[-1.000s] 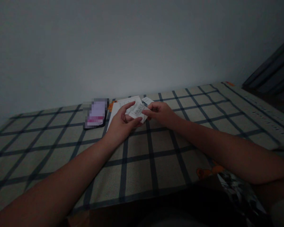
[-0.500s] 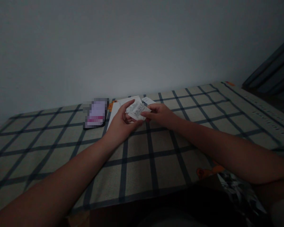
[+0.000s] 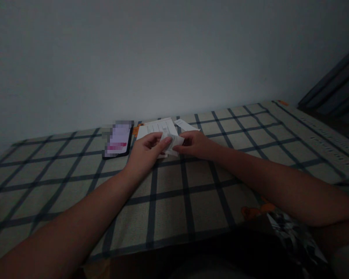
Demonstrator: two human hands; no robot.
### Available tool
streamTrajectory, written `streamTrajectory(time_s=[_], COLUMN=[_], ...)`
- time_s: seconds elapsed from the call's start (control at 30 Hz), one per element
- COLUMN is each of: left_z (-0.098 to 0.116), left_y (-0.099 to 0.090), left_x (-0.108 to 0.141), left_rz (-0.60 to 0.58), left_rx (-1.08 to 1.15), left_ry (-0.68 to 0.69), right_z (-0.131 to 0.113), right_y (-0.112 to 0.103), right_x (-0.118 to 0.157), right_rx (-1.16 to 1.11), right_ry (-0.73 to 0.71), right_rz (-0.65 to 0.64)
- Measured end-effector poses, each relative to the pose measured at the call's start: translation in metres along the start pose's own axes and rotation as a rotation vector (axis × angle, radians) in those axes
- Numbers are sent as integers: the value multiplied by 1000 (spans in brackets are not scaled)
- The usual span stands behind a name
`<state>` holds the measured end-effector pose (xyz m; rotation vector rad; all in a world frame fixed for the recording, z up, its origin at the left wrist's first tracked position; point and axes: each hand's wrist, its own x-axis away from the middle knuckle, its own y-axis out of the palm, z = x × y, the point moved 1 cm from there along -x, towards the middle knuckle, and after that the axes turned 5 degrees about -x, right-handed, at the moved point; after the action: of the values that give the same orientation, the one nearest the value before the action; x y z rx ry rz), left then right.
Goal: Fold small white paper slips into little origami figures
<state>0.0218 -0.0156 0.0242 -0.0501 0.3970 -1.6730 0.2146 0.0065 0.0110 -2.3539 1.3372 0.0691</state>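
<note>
Both of my hands hold one small printed paper slip (image 3: 174, 142) low over a checked bedsheet (image 3: 192, 193). My left hand (image 3: 145, 153) pinches its left side with thumb and fingers. My right hand (image 3: 193, 144) grips its right side. Just behind the slip lies a larger white sheet of paper (image 3: 159, 127) with printed lines, flat on the sheet. Another small slip (image 3: 184, 124) lies to the right of that sheet.
A phone (image 3: 118, 144) with a lit screen lies left of the papers. A plain wall (image 3: 163, 58) rises right behind the bed. Dark furniture (image 3: 334, 97) stands at the far right. A dark patterned cloth (image 3: 293, 236) lies near my right elbow.
My hands have lowered the slip toward the sheet and turned it flatter; my left fingers have curled over its edge. The large sheet behind is now more exposed.
</note>
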Motion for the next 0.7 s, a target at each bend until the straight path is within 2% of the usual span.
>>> streamTrajectory(time_s=[0.1, 0.2, 0.33, 0.4, 0.5, 0.6, 0.7], left_z=[2, 0, -5, -6, -6, -6, -3], left_y=[-1, -2, -3, -3, -4, -3, -1], left_x=[2, 3, 3, 2, 1, 2, 5], left_rz=[-31, 11, 18, 6, -45, -147, -193], left_rx=[-91, -118, -100, -54, -13, -82, -157], left_ry=[25, 48, 50, 46, 28, 29, 51], right_z=[-2, -8, -16, -18, -18, -16, -16], right_y=[1, 0, 1, 2, 4, 5, 3], right_x=[0, 1, 4, 5, 6, 5, 5], right_rx=[-33, -24, 97, 140, 233, 351, 366], right_ry=[-9, -33, 75, 79, -7, -122, -202], right_rz=[-19, 22, -62, -81, -111, -173, -130])
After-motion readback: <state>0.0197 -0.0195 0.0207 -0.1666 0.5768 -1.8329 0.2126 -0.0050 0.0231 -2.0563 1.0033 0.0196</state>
